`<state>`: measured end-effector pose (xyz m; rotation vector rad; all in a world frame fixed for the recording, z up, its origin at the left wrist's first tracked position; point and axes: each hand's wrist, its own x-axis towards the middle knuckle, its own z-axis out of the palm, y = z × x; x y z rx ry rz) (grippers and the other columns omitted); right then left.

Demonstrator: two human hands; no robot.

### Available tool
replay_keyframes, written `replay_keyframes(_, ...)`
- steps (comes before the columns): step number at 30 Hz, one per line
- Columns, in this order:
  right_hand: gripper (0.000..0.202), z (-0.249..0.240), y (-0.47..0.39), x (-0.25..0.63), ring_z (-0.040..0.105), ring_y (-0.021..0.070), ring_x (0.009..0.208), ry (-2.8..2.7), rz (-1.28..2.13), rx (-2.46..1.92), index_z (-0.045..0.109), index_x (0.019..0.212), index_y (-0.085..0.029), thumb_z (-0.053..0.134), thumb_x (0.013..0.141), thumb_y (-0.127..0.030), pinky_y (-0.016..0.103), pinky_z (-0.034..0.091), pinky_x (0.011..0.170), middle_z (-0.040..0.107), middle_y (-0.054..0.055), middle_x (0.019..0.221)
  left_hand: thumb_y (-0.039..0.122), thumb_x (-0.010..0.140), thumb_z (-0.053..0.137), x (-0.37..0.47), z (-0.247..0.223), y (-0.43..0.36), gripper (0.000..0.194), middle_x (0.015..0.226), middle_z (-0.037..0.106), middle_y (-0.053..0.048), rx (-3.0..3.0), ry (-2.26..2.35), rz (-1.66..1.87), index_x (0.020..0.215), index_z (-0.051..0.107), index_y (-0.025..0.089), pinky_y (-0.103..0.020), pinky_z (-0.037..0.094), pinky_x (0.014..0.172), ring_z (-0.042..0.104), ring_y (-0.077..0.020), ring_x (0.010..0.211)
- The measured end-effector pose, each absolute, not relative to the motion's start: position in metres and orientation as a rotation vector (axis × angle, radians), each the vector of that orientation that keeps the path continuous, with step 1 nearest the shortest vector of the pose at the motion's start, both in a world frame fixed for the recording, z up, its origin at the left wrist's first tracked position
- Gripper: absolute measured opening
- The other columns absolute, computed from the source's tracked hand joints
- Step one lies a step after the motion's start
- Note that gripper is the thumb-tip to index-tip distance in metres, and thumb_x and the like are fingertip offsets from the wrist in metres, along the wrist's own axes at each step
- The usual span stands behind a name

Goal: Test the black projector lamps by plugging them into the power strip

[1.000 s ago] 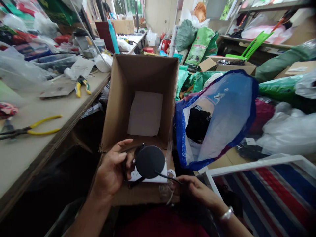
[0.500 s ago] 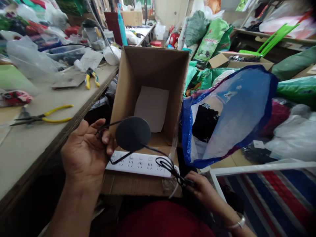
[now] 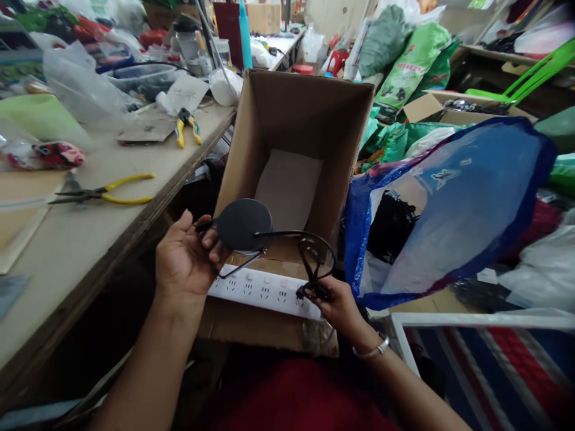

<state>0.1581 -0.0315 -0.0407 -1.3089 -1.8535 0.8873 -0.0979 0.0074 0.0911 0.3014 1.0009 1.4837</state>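
Since the earlier frame the right hand (image 3: 338,302) had risen, gathering the black cable (image 3: 317,257) into a loop; the left hand (image 3: 186,257) pinched the dark round pad (image 3: 242,224) above the power strip (image 3: 265,290), at the cardboard box (image 3: 309,114).

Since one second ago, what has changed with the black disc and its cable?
The left hand lifted the black disc off the white power strip, up toward the cardboard box. The right hand gathered the black cable into a loop. Both hands keep their grip; strip and box stayed put.
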Motion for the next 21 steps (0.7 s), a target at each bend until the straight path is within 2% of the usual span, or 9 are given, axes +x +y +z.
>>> replay_keyframes(7,0.012,-0.020,-0.036,0.159,0.054,0.0153,0.062,-2.085,0.744,-1.314,0.060,0.078,-0.017,0.061,0.083,-0.027,0.026,0.040,0.058,0.061,0.004,0.070,0.034,0.091,0.032,-0.084,0.086,0.010,0.039,0.037,0.043,0.004,0.230,1.011,1.472,0.064,0.054,0.016,-0.021,0.037,0.031,0.041,-0.0113,0.026)
replay_keyframes(13,0.011,-0.027,-0.034,0.156,0.055,0.0166,0.063,-2.098,0.662,-1.291,0.059,0.077,-0.018,0.058,0.085,-0.026,0.026,0.041,0.058,0.060,0.004,0.069,0.036,0.090,0.034,-0.082,0.078,0.013,0.037,0.037,0.043,0.005,0.228,1.013,1.459,0.064,0.053,0.017,-0.021,0.036,0.031,0.041,-0.0112,0.025)
replay_keyframes(21,0.012,-0.046,-0.051,0.154,0.059,0.0168,0.069,-2.107,0.840,-1.172,0.060,0.088,-0.021,0.049,0.088,-0.020,0.026,0.045,0.061,0.063,0.005,0.079,0.039,0.087,0.042,-0.077,0.067,0.015,0.033,0.038,0.042,0.006,0.158,0.999,1.456,0.067,0.055,0.017,-0.020,0.035,0.030,0.040,-0.0102,0.025)
